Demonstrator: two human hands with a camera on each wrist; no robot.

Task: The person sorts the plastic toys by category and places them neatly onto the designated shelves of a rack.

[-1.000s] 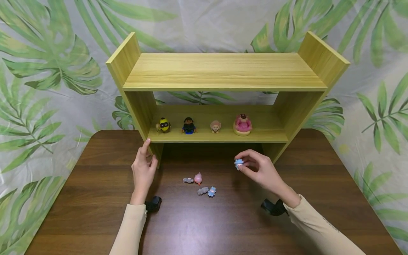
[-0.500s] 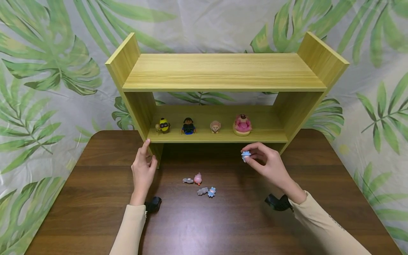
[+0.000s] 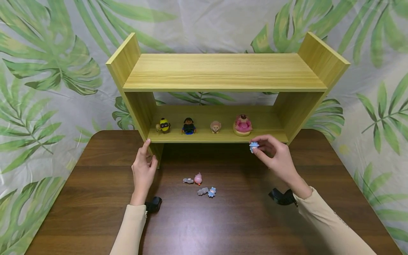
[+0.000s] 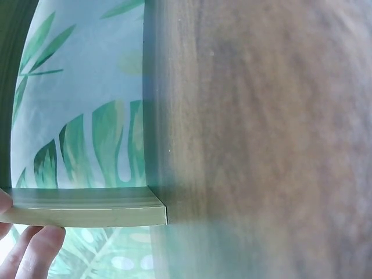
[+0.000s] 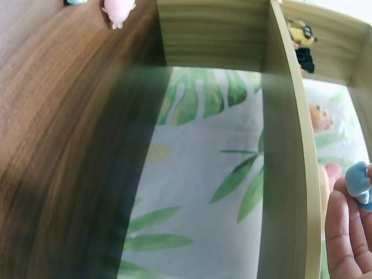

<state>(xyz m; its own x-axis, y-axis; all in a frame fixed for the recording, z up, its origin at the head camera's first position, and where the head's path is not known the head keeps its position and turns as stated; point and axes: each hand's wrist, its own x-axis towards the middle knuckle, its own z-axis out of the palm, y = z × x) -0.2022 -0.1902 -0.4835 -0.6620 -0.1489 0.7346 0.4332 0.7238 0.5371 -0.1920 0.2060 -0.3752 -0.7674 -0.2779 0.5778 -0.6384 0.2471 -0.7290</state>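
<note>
In the head view my right hand [image 3: 278, 156] pinches a small blue figurine [image 3: 253, 147] between thumb and fingertips, just in front of the middle board's right part. The right wrist view shows the blue figurine [image 5: 358, 181] partly cut off at the frame's edge. My left hand [image 3: 144, 171] grips the left side panel of the wooden shelf [image 3: 223, 72], thumb and fingers on opposite faces in the left wrist view, at the panel's edge [image 4: 87, 216]. On the middle board stand a yellow figurine [image 3: 164, 125], a dark-and-blue one [image 3: 189, 126], a pale pink one [image 3: 215, 126] and a pink seated one [image 3: 242, 125].
On the dark wood table [image 3: 204, 223] lie a pink figurine [image 3: 198, 178], another blue figurine [image 3: 211, 192] and two greyish pieces, one grey piece [image 3: 188, 180] beside the pink figurine. A leaf-patterned cloth [image 3: 210, 24] hangs behind the shelf.
My right hand has moved right and up with the blue figurine, from above the table to near the middle board's front edge. The left hand stays on the side panel.
</note>
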